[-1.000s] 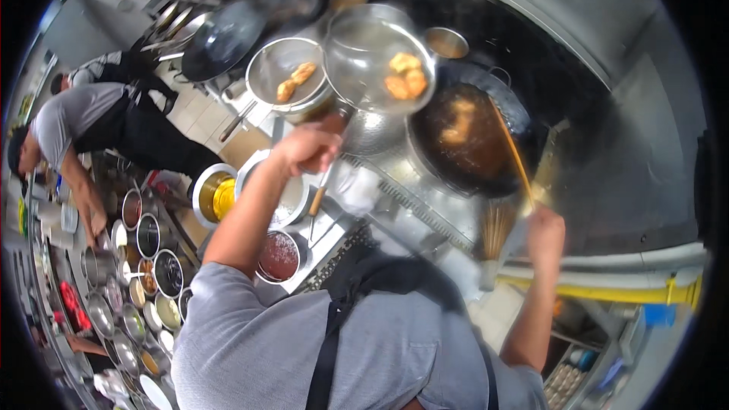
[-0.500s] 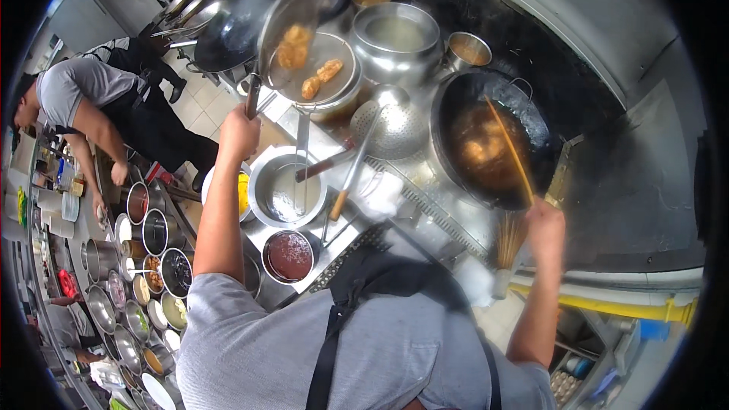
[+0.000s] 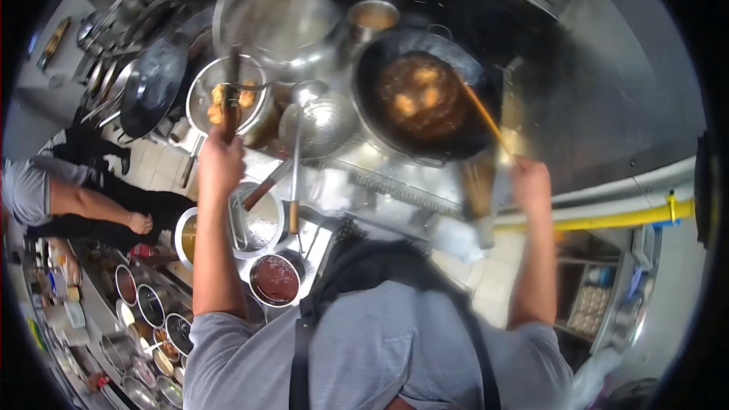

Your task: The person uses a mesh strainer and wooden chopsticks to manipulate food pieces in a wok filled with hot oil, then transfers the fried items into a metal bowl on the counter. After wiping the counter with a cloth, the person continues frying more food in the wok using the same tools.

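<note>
L hand [image 3: 220, 161] gripping strainer handle [image 3: 230, 99]; R hand [image 3: 529, 182] gripping long chopsticks [image 3: 486, 118] over dark wok [image 3: 425, 99].

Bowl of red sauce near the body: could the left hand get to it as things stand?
Probably not at once. The left hand is shut on a strainer handle over by the fried pieces. The red sauce bowl sits uncovered below the forearm, so the path looks free once the handle is put down.

Large steel bowl [image 3: 285, 19] at top: motion-blurred, contents can't be told. Co-worker in grey shirt [image 3: 30, 193] at left: cut off by pic edge, head & most of body out of view. Small round steel condiment pots [image 3: 152, 307], lower left: too small to tell contents; person's own torso hides counter edge below.
</note>
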Tool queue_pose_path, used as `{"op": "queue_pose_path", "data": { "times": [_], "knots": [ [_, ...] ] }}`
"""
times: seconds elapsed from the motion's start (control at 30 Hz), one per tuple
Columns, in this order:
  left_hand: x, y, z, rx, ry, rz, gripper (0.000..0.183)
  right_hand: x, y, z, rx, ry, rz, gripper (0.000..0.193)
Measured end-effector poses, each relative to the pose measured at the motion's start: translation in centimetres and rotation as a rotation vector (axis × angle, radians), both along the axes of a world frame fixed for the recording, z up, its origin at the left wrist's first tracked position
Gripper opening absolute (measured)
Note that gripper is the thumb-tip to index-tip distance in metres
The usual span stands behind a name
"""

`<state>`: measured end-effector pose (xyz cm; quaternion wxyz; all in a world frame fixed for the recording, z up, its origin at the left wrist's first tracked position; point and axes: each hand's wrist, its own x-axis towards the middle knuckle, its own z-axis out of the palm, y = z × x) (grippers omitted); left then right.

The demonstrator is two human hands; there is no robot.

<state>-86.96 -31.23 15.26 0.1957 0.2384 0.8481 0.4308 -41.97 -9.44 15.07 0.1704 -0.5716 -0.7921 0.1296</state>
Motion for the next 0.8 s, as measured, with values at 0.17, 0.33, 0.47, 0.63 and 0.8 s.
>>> {"op": "queue_pose_path", "data": {
  "times": [0.17,0.33,0.47,0.63,0.8],
  "knots": [
    [6.2,11.2,-5.8,-0.075,0.427,-0.389,0.033,2.4,-0.1,-1.8,-0.049,0.059,-0.052,0.026],
    [8.0,18.4,-12.5,-0.205,0.481,-0.464,0.019,5.9,-0.7,-2.0,-0.11,0.037,-0.15,0.026],
    [10.9,21.7,-12.4,-0.229,-0.442,-0.466,0.008,10.2,-1.3,-2.8,-0.078,0.082,-0.194,0.027],
    [13.0,23.9,-11.7,-0.254,-0.928,-0.553,0.008,11.9,-2.0,-1.4,-0.094,0.123,-0.27,0.029],
    [12.7,22.5,-11.0,-0.303,-0.844,-0.714,0.01,12.7,-1.5,-0.4,-0.09,0.079,-0.246,0.029]
  ]
}}
